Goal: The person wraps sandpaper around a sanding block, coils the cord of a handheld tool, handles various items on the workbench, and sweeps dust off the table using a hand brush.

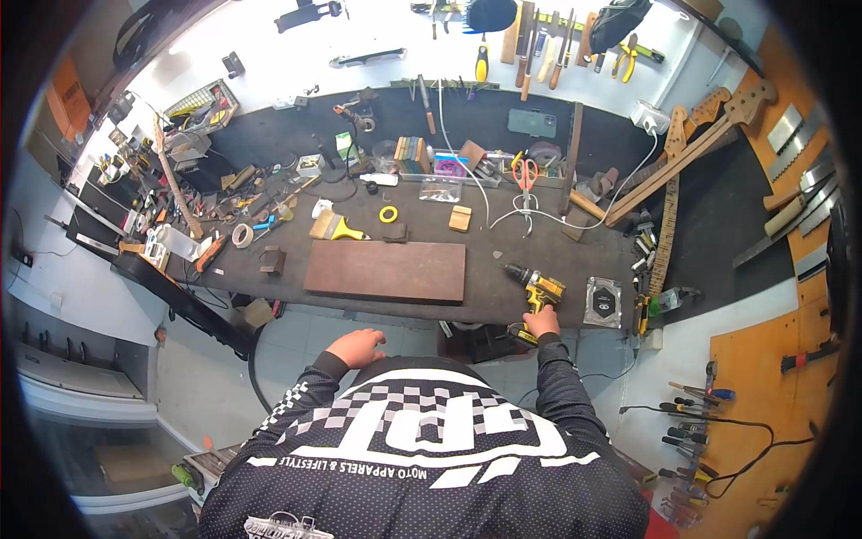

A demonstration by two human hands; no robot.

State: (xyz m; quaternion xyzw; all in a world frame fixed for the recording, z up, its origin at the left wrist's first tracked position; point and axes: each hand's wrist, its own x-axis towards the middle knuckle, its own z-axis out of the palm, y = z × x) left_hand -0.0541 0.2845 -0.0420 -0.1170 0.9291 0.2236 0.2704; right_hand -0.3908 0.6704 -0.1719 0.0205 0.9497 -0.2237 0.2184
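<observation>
My right hand [541, 322] is wrapped round the grip of a yellow and black cordless drill [544, 288] at the front edge of the workbench. The drill's chuck points left and away from me. My left hand [357, 348] hangs in front of the bench edge, fingers loosely bent and somewhat apart, with nothing visible in it. Nearest to it on the bench is a long brown wooden board [386, 271], lying flat left of the drill. A small dark packet [602, 301] lies to the drill's right.
Behind the board sit a paintbrush [338, 226], yellow tape [388, 214] and a small wooden block [460, 218]. Red-handled scissors [525, 172] stand farther back. Clutter covers the bench's left end. Guitar necks [691, 153] lean at the right, by a white cable [620, 190].
</observation>
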